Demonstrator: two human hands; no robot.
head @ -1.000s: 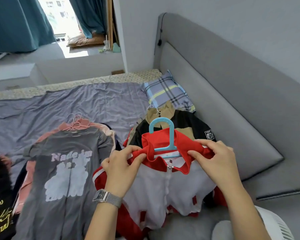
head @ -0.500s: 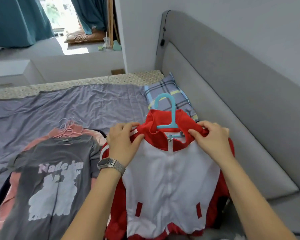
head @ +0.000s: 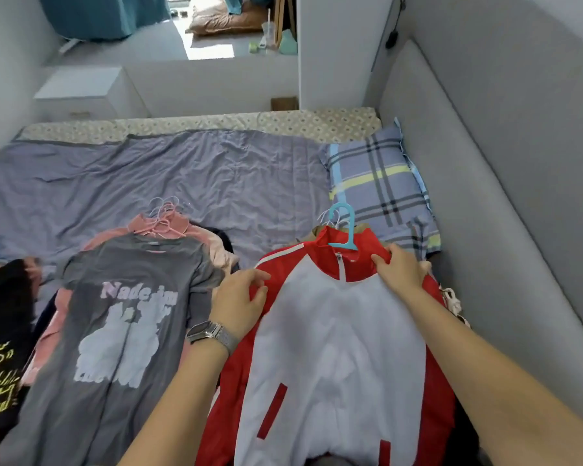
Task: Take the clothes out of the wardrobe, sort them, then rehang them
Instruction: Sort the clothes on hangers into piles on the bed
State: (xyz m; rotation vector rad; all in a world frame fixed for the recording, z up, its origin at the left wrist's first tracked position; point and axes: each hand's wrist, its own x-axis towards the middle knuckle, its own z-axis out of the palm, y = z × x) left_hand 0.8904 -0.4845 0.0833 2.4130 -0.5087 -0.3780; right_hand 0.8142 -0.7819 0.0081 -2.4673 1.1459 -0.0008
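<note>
A red and white zip jacket (head: 334,348) on a light blue hanger (head: 345,227) lies front-up on the bed, on top of other hanging clothes near the headboard. My left hand (head: 239,297) pinches its left shoulder. My right hand (head: 401,269) grips its right shoulder beside the collar. To the left lies a grey printed T-shirt (head: 115,324) on a pile of pink clothes with pale pink hangers (head: 164,213). A black garment with yellow print (head: 0,348) lies at the far left.
The bed has a purple-grey sheet (head: 182,176). A plaid pillow (head: 381,183) sits by the padded grey headboard (head: 485,196) on the right. A white cabinet (head: 81,92) and a sunlit ledge stand beyond the bed's far edge.
The jacket was lifted by its collar, spread out and laid flat on the pile, covering the black and tan jacket. Both hands slid outward to its shoulders.
</note>
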